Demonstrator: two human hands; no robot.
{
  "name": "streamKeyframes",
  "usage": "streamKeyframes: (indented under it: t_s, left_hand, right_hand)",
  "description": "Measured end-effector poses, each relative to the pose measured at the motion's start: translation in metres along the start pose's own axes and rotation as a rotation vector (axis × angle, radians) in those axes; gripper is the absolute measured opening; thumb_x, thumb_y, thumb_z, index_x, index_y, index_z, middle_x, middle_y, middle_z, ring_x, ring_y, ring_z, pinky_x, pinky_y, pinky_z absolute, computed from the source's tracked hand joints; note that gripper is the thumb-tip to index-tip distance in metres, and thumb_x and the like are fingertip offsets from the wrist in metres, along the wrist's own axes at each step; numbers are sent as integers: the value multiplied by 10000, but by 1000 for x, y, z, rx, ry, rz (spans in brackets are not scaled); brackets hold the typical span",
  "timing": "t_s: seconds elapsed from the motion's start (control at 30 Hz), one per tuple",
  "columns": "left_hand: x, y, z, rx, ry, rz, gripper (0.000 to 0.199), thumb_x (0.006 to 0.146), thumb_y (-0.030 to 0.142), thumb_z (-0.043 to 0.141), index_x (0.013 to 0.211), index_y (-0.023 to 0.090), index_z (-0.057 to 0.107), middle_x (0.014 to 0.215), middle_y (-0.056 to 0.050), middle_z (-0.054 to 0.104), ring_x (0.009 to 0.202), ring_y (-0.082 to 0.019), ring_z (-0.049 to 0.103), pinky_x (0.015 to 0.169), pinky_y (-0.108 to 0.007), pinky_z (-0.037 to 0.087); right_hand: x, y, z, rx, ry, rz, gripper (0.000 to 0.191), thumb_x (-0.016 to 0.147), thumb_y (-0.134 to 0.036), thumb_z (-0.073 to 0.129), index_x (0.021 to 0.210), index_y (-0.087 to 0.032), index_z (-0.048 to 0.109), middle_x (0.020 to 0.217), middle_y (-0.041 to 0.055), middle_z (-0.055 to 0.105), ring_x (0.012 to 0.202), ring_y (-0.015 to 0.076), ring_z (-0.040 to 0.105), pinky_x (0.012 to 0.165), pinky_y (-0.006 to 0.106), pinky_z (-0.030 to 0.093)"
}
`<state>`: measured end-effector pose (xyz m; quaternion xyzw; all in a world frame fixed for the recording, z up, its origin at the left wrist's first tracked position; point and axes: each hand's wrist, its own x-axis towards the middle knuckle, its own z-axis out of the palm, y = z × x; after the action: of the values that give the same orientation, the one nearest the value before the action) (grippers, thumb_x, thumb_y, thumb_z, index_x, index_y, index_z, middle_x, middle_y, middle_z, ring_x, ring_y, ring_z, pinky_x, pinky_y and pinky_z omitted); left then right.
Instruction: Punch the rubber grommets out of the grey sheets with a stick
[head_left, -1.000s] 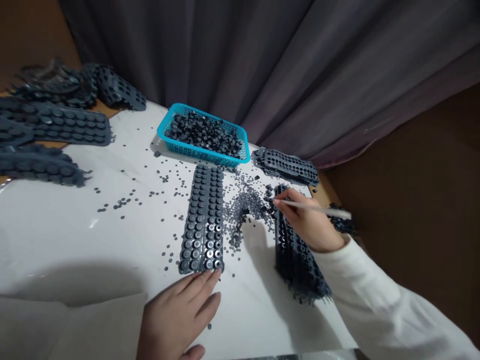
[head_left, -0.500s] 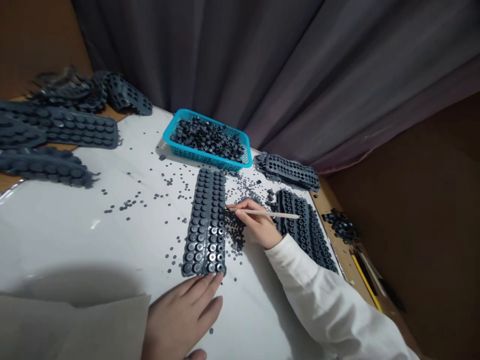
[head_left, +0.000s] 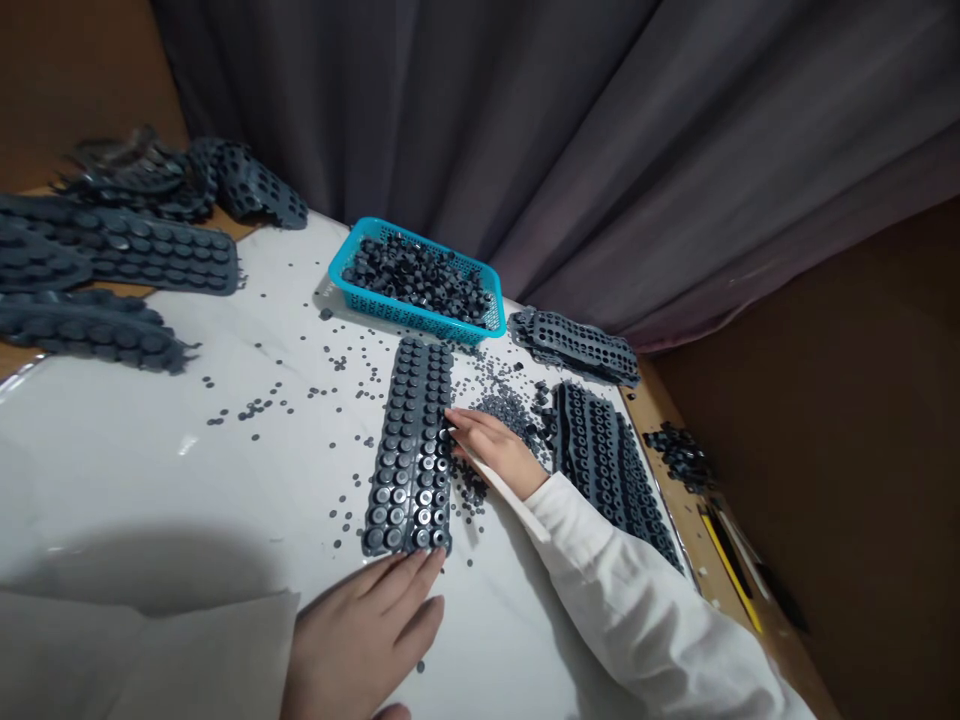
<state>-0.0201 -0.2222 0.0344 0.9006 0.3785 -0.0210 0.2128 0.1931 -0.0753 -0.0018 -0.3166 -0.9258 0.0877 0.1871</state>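
Observation:
A dark grey moulded rubber sheet (head_left: 407,450) with rows of round knobs lies lengthwise before me on the white table. The fingertips of my left hand (head_left: 375,625) rest on its near edge, fingers stretched out. At its right edge, about midway up, is my right hand (head_left: 499,450), closed round a thin pale stick (head_left: 510,495). The stick slants back toward my wrist; its tip is hidden by the fingers. Small dark discs (head_left: 502,410) lie heaped and scattered just beyond and under that hand.
A blue basket (head_left: 416,315) full of small dark rubber pieces stands at the back. Perforated sheets (head_left: 607,460) are stacked on the right, with another stack (head_left: 577,345) behind. More knobbed sheets (head_left: 165,250) lie at left. A yellow-handled tool (head_left: 731,570) sits at the right edge.
My right hand has turned, and the stick has swung from nearly level to slanting down toward my wrist. The fingertips have moved slightly left onto the sheet's edge. My left hand stays put.

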Motion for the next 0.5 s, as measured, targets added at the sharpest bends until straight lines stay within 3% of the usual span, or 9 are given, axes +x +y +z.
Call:
streamKeyframes:
  t_s: [0.17,0.37,0.5]
  left_hand:
    - [0,-2,6,10,9,16,729,546,97,478,1267,166,562,1466,-85,308,1315,-239,367,1081,-365,293]
    - [-2,-4,8,-15,17,24,695,592,89,523,1283,162,544,1479,-85,287,1313,-262,367,1091,-361,284]
    - [-1,-5,9,-22,18,37,642,643,98,549,1283,143,541,1477,-95,296,1320,-265,355,1094,-354,281]
  right_hand:
    - [2,4,1,-77,13,27,166,935,-222,468,1016,-180,607,1280,145,585,1160,217,565,980,408,494]
    - [6,9,-9,65,151,311,170,930,-277,448,1007,-226,590,1301,123,570,1136,243,578,974,451,471]
    - [7,3,-18,189,198,399,151,927,-307,455,1010,-223,549,1305,120,566,1203,239,538,1002,437,438]
